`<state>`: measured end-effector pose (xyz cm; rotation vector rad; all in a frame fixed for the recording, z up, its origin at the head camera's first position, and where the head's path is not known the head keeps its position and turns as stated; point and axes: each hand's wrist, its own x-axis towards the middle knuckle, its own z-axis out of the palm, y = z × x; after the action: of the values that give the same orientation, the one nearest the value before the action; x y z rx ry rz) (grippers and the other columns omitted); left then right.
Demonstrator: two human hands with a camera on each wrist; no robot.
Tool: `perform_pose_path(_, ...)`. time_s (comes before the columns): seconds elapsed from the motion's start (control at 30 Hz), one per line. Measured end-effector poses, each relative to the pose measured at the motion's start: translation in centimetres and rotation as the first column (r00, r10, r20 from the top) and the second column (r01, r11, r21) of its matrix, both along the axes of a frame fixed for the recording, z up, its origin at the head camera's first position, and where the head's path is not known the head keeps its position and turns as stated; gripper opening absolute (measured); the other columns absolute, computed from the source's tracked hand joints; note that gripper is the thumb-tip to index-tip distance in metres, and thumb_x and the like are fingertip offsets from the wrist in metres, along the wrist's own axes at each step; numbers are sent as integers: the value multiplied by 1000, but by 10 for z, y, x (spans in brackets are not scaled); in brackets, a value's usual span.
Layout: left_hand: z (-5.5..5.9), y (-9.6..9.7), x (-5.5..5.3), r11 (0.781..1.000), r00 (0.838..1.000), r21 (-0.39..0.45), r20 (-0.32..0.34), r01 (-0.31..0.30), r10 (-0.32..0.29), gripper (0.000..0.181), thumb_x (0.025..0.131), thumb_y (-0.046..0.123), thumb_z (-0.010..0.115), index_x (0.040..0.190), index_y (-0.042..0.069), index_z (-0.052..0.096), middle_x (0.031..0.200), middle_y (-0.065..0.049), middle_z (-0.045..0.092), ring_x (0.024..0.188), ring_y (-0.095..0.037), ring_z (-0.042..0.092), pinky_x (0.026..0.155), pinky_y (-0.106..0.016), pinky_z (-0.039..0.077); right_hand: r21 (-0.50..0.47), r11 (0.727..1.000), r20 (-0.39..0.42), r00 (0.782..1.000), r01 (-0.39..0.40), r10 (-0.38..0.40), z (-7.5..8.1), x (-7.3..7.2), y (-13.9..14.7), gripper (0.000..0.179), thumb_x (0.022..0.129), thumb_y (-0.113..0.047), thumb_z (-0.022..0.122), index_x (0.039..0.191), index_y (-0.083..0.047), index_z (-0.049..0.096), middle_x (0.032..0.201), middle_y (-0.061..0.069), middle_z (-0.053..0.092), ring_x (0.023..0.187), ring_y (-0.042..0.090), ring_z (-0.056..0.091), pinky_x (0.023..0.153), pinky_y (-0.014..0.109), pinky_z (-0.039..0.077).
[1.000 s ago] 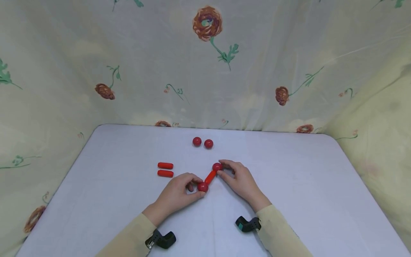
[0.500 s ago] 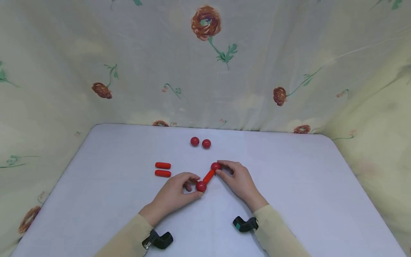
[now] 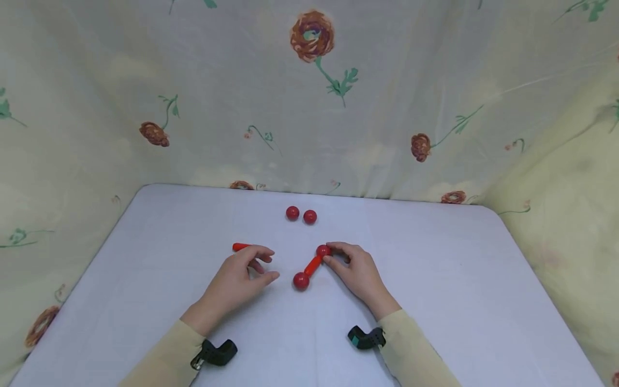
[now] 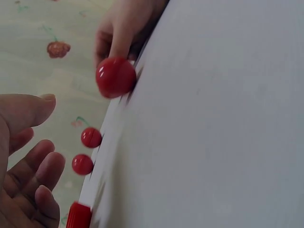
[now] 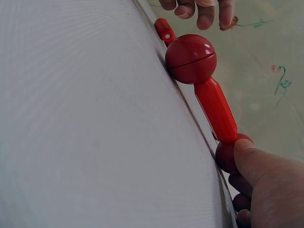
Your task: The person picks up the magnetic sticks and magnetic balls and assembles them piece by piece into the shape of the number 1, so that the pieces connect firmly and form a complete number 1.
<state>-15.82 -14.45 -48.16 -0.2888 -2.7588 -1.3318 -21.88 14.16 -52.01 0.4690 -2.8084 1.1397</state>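
A dumbbell shape of two red balls joined by an orange-red rod (image 3: 312,265) lies slanting on the white table. My right hand (image 3: 359,275) pinches the far ball (image 3: 323,251) between thumb and fingers. The near ball (image 3: 301,281) is untouched; the right wrist view shows a seam around this near ball (image 5: 191,59). To the left, my left hand (image 3: 233,279) holds nothing, its fingers loosely bent and thumb apart. It covers most of the loose rods; one rod (image 3: 239,246) shows past its knuckles.
Two loose red balls, a left one (image 3: 292,213) and a right one (image 3: 310,216), sit side by side toward the back of the table (image 3: 435,279). A flowered cloth (image 3: 377,107) hangs behind the table's back edge.
My left hand has let go of the near ball and moved left, over the loose rods. My right hand keeps its pinch on the far ball.
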Motion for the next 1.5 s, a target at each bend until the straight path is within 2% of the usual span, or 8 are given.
perform_pose_path(0.17,-5,-24,0,998,995,38,-85,-44,47,39,84,28,81,118,15,66,102,5,67,81,-7,60,76,-34,52,-4,1000,13,1000,6,-6,-2,1,-1,39,91,-38,72,127,-23,67,119,-6,65,109,15,58,91,37,51)
perform_pose_path(0.3,-17,-39,-1,991,986,88,-126,-101,112,34,85,28,80,114,17,67,95,9,65,81,-9,59,73,-32,48,-12,1000,6,1000,6,-6,-1,2,-1,39,90,-37,73,126,-22,68,118,-6,66,107,15,58,90,37,51)
perform_pose_path(0.4,-24,-44,-5,984,973,86,-160,-154,166,31,85,28,80,111,17,66,97,7,62,88,-14,56,75,-34,46,-15,1000,-15,1000,8,-8,-1,1,0,38,90,-36,73,126,-22,68,117,-6,66,106,15,58,89,37,51)
perform_pose_path(0.5,-29,-46,-8,977,962,75,-172,-201,211,28,85,26,80,107,16,66,105,2,59,99,-19,52,82,-40,44,-15,1000,-19,1000,13,-13,0,1,1,38,91,-37,73,126,-22,68,117,-6,66,105,15,58,88,37,52)
perform_pose_path(0.6,-32,-46,-10,971,961,79,-147,-226,236,26,84,24,80,105,15,66,110,-1,57,106,-21,50,87,-45,44,-12,1000,-6,1000,10,-10,0,1,2,40,91,-38,72,127,-22,67,118,-6,66,105,16,58,89,38,52)
perform_pose_path(1.03,-31,-44,-12,969,967,-78,-116,-236,227,34,84,24,79,115,13,71,118,-9,58,111,-30,49,88,-49,46,-11,1000,23,1000,7,-7,3,0,1,40,91,-38,72,127,-23,67,121,-5,65,106,16,58,89,38,52)
perform_pose_path(1.27,-31,-43,-12,961,969,-168,-148,-222,198,28,84,24,80,108,10,74,108,-8,62,102,-28,50,79,-42,47,-16,1000,1,1000,24,-24,1,-2,2,39,91,-35,72,127,-22,67,119,-5,66,97,15,57,82,34,52)
perform_pose_path(1.5,-34,-44,-13,962,971,-186,-167,-202,172,23,83,25,81,102,14,75,94,-1,64,92,-23,50,70,-36,44,-7,999,5,999,49,-49,0,-3,2,40,92,-37,71,129,-22,66,118,-5,65,90,15,54,76,32,50)
